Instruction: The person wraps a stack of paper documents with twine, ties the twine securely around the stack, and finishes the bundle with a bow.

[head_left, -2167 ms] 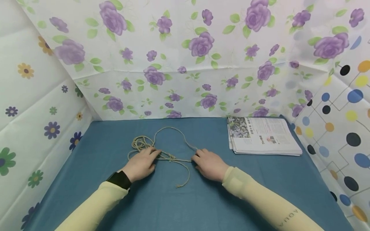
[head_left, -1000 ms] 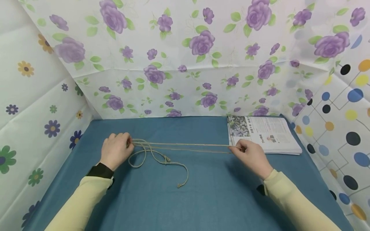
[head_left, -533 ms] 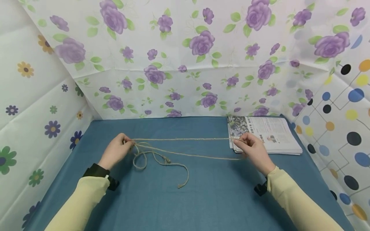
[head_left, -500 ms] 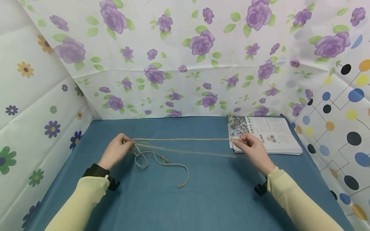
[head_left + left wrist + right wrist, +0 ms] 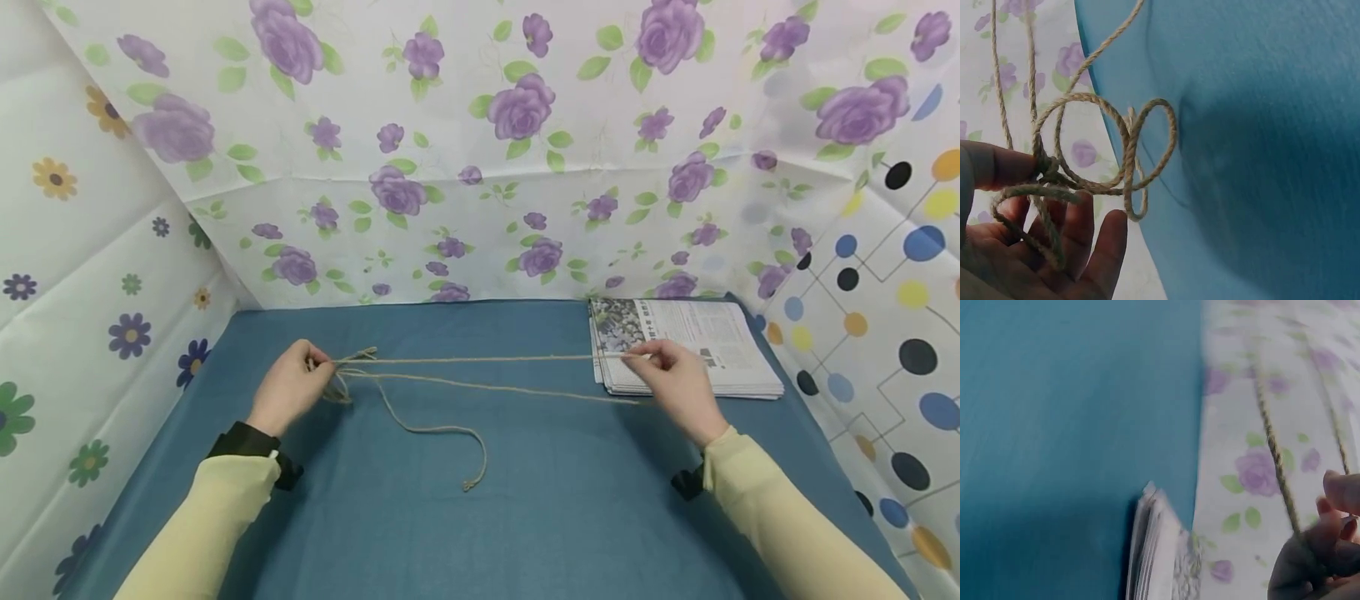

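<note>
A tan twisted rope (image 5: 480,359) stretches between the two hands in the head view, with a second, slacker strand below it. At the left, my left hand (image 5: 291,385) pinches the gathered part between thumb and fingers. Loops of the rope (image 5: 1129,150) hang from that pinch in the left wrist view, and one coil lies over the curled fingers. My right hand (image 5: 678,387) pinches the far part of the rope in front of the newspapers, also seen in the right wrist view, where the hand (image 5: 1322,550) is partly cut off. A loose tail ends in a small knot on the cloth.
A stack of folded newspapers (image 5: 738,346) lies at the back right of the blue-covered table (image 5: 525,517), partly behind the right hand. A white flowered sheet (image 5: 450,167) stands behind, with patterned sheets along both sides.
Both hands gathered the rope from the table and drew apart, stretching it. Since half a second ago the right hand has shifted slightly right, and the left hand's loops have lifted and bunched near its fingers.
</note>
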A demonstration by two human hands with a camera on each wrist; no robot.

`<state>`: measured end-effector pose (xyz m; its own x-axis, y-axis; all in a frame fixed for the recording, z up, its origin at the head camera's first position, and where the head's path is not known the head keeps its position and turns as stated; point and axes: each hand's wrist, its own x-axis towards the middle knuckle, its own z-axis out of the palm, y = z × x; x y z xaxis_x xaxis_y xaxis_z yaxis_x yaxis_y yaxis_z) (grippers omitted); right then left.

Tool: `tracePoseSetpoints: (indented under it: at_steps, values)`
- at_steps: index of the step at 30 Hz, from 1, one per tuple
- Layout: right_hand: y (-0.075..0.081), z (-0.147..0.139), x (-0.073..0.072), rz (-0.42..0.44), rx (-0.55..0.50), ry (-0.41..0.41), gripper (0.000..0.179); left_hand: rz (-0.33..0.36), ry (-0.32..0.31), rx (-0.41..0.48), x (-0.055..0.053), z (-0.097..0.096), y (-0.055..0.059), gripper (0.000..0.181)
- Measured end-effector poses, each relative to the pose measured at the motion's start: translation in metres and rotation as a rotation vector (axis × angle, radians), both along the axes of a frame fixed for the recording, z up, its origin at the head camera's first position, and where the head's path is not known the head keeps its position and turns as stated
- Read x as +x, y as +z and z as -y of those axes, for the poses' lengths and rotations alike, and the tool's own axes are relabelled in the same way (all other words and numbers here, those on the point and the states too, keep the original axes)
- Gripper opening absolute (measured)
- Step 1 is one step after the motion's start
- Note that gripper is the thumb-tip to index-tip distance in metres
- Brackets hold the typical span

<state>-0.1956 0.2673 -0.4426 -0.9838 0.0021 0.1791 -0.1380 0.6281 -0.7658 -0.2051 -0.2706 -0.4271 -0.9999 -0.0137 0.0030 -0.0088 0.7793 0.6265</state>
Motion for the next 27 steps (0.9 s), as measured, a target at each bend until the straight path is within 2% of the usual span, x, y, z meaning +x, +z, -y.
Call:
tracePoseSetpoints:
  at_steps: [1, 3, 7, 8, 9, 10, 13, 15, 16, 17, 20, 22, 27]
  values:
    - [0.002, -0.001, -0.001, 0.006, -0.050, -0.015, 0.031, 0.003, 0.002, 0.001, 0.000, 0.000, 0.001, 0.027]
    - [0.006, -0.003, -0.001, -0.023, -0.024, -0.028, 0.036, 0.009, 0.007, 0.007, 0.000, 0.001, 0.002, 0.027]
    - [0.009, -0.008, 0.001, -0.159, 0.283, -0.042, 0.037, 0.023, 0.013, 0.037, 0.001, 0.005, 0.005, 0.026]
    - [0.009, -0.010, 0.002, -0.175, 0.327, -0.052, 0.037, 0.025, 0.015, 0.047, 0.001, 0.006, 0.005, 0.026]
    - [0.009, -0.012, 0.003, -0.161, 0.327, -0.061, 0.037, 0.029, 0.015, 0.055, 0.001, 0.007, 0.005, 0.026]
    - [0.008, -0.014, 0.003, -0.119, 0.273, -0.062, 0.038, 0.035, 0.014, 0.062, 0.001, 0.009, 0.005, 0.027]
    - [0.008, -0.020, 0.001, 0.032, 0.039, -0.069, 0.045, 0.062, 0.009, 0.075, 0.001, 0.014, 0.003, 0.029]
    - [0.010, -0.022, 0.000, 0.095, -0.054, -0.092, 0.050, 0.081, 0.013, 0.081, 0.001, 0.017, 0.001, 0.030]
    - [0.010, -0.023, 0.000, 0.092, -0.045, -0.095, 0.052, 0.087, 0.015, 0.082, 0.000, 0.018, 0.001, 0.030]
    - [0.011, -0.023, 0.000, 0.072, 0.009, -0.101, 0.053, 0.093, 0.017, 0.080, 0.000, 0.019, 0.001, 0.030]
    - [0.012, -0.025, 0.003, -0.025, 0.244, -0.129, 0.055, 0.094, 0.035, 0.077, -0.002, 0.022, 0.001, 0.031]
    - [0.012, -0.027, 0.004, -0.055, 0.326, -0.145, 0.056, 0.093, 0.046, 0.074, -0.003, 0.024, 0.001, 0.033]
    - [0.013, -0.035, 0.005, 0.050, 0.111, -0.149, 0.056, 0.098, 0.068, 0.076, -0.003, 0.029, 0.001, 0.034]
